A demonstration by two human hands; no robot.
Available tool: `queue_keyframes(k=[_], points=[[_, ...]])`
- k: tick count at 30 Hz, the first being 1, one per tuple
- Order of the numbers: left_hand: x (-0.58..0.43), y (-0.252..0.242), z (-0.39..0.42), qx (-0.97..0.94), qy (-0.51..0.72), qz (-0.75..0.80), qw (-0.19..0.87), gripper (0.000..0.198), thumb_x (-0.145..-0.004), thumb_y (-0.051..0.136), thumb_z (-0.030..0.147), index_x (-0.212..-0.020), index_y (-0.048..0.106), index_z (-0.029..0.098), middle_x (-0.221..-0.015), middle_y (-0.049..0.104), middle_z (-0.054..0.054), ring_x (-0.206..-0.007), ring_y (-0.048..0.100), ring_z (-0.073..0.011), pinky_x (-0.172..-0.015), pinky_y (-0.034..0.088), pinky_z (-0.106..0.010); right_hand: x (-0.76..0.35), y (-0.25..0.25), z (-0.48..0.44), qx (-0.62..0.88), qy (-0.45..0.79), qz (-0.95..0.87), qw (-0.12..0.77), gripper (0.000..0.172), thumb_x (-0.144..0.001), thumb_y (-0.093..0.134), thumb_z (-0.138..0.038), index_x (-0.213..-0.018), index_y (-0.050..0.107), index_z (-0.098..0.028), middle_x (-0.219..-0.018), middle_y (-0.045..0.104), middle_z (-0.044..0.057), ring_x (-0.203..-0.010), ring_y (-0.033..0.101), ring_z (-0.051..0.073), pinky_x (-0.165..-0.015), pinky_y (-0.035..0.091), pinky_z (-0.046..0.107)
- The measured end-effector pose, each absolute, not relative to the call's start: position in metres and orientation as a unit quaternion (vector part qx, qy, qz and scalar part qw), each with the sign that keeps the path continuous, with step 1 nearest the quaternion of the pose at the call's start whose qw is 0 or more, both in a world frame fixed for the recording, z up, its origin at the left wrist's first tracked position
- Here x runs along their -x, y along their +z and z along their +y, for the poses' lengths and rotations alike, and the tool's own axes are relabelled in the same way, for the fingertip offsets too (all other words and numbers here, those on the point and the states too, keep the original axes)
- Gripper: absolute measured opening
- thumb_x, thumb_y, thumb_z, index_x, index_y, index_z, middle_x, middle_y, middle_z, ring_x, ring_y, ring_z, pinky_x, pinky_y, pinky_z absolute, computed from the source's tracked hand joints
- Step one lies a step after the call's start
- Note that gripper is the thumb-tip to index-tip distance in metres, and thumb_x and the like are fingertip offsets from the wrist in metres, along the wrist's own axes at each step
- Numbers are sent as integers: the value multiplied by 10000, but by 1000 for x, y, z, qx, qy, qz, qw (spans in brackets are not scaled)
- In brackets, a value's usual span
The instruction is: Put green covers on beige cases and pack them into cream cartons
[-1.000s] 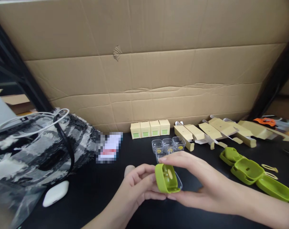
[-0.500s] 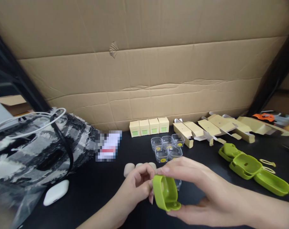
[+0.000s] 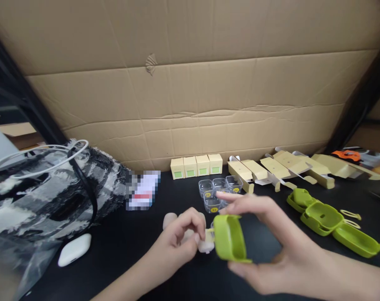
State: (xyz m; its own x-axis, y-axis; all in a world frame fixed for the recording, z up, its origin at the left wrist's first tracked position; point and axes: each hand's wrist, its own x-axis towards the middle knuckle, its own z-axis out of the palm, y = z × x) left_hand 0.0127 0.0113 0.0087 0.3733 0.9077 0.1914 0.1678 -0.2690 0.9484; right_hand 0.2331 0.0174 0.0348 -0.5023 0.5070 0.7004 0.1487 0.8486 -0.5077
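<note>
My right hand (image 3: 258, 234) holds a green earphone case cover (image 3: 229, 238) between thumb and fingers, its hollow side turned to the right. Just left of the cover, my left hand (image 3: 183, 238) is closed in a pinch. A small pale piece with a yellowish part (image 3: 207, 241) shows at its fingertips; its exact kind cannot be made out. Behind my left hand, several rounded beige pieces (image 3: 169, 220) are partly hidden. Clear plastic cups with yellow smiley stickers (image 3: 212, 202) stand beyond my hands, some covered by my right fingers.
Open green case covers (image 3: 323, 217) and cream loops (image 3: 351, 214) lie at right. Small cream boxes (image 3: 196, 166) line up before the cardboard wall (image 3: 190, 92), beside unfolded cartons (image 3: 277, 167). At left are a white earphone case (image 3: 75, 250) and a frayed plaid bag (image 3: 64, 192).
My right hand has moved the green cover rightward and slightly up, away from my left hand, and turned it. The pale piece at my left fingertips now shows.
</note>
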Motion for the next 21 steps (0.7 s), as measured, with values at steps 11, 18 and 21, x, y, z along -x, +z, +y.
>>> queue_keyframes(k=[11, 18, 21], points=[[-7, 2, 11, -903, 183, 384, -57, 386, -723, 708, 275, -1079, 574, 212, -1236, 560, -103, -1174, 457, -316, -1068, 304, -531, -253, 21, 39, 302, 277, -783, 468, 477, -740, 657, -116, -1140, 482, -310, -1043, 549, 12, -903, 603, 153, -797, 542, 238], [-6, 20, 3, -884, 224, 401, 88, 299, -749, 651, 149, -1018, 573, 251, -1192, 584, -72, -1109, 507, -278, -926, 438, -450, -250, 18, 29, 287, 218, -804, 474, 572, -760, 679, -136, -1240, 418, -306, -1151, 568, 29, -1074, 574, 174, -925, 495, 269], [-8, 35, -1, -794, 331, 446, 248, 302, -787, 659, 216, -1054, 535, 283, -1091, 632, -37, -900, 607, -202, -754, 514, -340, -250, 19, 27, 269, 175, -811, 489, 510, -740, 701, -130, -1160, 459, -286, -1067, 578, 29, -1030, 578, 186, -894, 500, 283]])
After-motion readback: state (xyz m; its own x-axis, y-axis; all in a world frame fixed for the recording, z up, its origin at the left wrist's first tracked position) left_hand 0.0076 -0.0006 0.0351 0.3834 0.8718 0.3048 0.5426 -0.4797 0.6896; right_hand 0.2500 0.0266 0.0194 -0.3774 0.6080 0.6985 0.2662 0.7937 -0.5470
